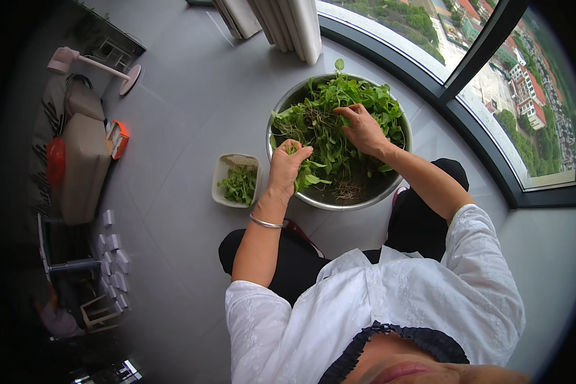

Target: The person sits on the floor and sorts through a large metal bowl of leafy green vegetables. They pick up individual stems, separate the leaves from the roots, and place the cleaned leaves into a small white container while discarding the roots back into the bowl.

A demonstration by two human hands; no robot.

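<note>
A wide metal basin stands on the floor between my feet, heaped with leafy green stems that still carry roots. My left hand is closed around a small bunch of greens over the basin's left rim. Fingers bent, my right hand reaches into the heap from the right and touches the plants; whether it grips a stem is hard to see. A clump of cut-off brown roots lies at the basin's near side. Left of the basin, a white plastic basket holds loose green leaves.
Grey floor tiles surround the basin. Curtains hang at the far side, and a dark window frame curves along the right. To the left are a sofa, an orange box, a pink lamp, several white boxes and another person.
</note>
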